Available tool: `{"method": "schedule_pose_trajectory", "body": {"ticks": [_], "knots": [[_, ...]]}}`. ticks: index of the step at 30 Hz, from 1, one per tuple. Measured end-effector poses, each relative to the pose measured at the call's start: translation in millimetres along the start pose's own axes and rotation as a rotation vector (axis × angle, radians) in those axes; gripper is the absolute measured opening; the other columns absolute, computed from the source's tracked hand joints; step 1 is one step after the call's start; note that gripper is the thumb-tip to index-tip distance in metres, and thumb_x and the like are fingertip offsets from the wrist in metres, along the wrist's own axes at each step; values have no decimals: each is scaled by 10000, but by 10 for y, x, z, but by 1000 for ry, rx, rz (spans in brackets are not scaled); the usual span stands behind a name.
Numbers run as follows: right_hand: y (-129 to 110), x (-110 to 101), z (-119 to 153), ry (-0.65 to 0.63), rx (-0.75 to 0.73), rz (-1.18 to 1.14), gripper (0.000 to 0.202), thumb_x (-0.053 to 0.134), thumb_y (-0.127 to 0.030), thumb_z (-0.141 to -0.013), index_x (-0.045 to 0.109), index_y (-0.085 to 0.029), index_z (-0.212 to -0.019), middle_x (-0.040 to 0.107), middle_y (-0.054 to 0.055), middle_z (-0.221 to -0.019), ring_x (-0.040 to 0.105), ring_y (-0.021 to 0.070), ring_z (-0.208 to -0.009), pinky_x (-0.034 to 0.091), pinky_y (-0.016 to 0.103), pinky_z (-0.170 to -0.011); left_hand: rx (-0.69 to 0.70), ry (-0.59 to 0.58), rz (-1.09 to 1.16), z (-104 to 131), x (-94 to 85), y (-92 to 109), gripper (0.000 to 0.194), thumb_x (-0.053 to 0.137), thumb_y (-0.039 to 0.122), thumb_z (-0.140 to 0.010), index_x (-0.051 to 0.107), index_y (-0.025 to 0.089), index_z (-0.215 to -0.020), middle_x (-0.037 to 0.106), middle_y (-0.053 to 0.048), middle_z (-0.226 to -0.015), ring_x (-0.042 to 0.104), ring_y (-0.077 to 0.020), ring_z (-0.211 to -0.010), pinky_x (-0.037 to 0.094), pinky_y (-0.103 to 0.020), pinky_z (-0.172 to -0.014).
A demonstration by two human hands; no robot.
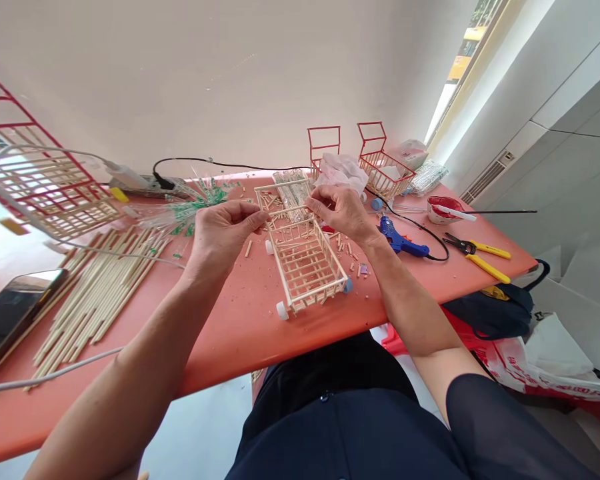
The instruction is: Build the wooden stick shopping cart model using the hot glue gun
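Observation:
A miniature shopping cart (310,263) built of pale wooden sticks stands on the orange table, with white and blue bottle caps as wheels. Its upright handle frame (257,195) is on the far side. Across that frame runs a thin wooden stick (287,211). My left hand (225,230) pinches the stick's left end between thumb and forefinger. At the right end, my right hand (343,210) is closed in a pinch too, its fingertips partly covering the stick. Whether the stick is fixed to the frame, I cannot tell.
Loose sticks (93,293) and a phone (17,307) lie left, below a larger red-trimmed cart (45,173). Two small red-trimmed carts (387,170) stand behind. To the right are a blue glue gun (403,240), yellow-handled pliers (480,257) and a red paint cup (443,210). Cables cross the table.

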State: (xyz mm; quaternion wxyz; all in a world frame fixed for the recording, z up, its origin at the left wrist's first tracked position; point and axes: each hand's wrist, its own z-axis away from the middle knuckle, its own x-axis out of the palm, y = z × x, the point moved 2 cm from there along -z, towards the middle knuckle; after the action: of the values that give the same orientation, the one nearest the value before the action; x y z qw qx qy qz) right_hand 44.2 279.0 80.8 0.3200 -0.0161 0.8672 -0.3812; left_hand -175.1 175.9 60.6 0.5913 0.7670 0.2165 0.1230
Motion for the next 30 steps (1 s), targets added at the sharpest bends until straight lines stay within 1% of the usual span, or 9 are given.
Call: {"method": "schedule_pose_trajectory", "body": {"ticks": [5, 13, 17, 25, 28, 30], "knots": [[6, 21, -9, 13, 19, -49, 719, 623, -888, -912, 660, -182, -784, 659, 13, -696, 488, 110, -622, 409, 283, -636, -10, 29, 33, 13, 31, 51, 69, 830, 108, -749, 799, 156, -712, 724, -6, -665, 612, -133, -644, 537, -300, -675], [34, 39, -10, 49, 39, -69, 742, 632, -912, -897, 673, -180, -787, 665, 13, -701, 512, 110, -632, 430, 286, -656, 20, 33, 13, -27, 34, 32, 115, 834, 113, -768, 792, 186, -690, 703, 8, -658, 600, -134, -658, 499, -285, -668], [39, 35, -4, 55, 36, -85, 746, 647, -913, -890, 687, -176, -785, 657, 10, -684, 523, 112, -625, 422, 286, -639, 33, 26, -4, -41, 27, 35, 77, 831, 131, -765, 806, 171, -704, 708, 2, -660, 590, -126, -661, 479, -281, -659], [73, 51, -18, 78, 41, -183, 741, 724, -911, -834, 716, -171, -786, 677, 14, -690, 555, 111, -622, 470, 280, -643, 61, 17, 0, -62, 31, 24, 34, 829, 176, -753, 819, 174, -721, 735, -7, -675, 594, -123, -639, 502, -284, -654], [104, 47, -24, 58, 62, -265, 754, 763, -915, -790, 752, -162, -804, 689, 21, -702, 561, 109, -623, 489, 272, -630, 69, 14, 11, -82, 26, 16, 43, 832, 188, -752, 818, 192, -711, 728, -8, -662, 594, -129, -617, 518, -284, -637], [122, 42, -25, 33, 82, -318, 759, 765, -914, -791, 780, -156, -833, 719, 37, -738, 577, 110, -644, 503, 263, -624, 90, 16, 27, -96, 16, 2, 53, 837, 188, -746, 816, 206, -701, 716, -4, -650, 602, -132, -611, 524, -280, -629]]}}
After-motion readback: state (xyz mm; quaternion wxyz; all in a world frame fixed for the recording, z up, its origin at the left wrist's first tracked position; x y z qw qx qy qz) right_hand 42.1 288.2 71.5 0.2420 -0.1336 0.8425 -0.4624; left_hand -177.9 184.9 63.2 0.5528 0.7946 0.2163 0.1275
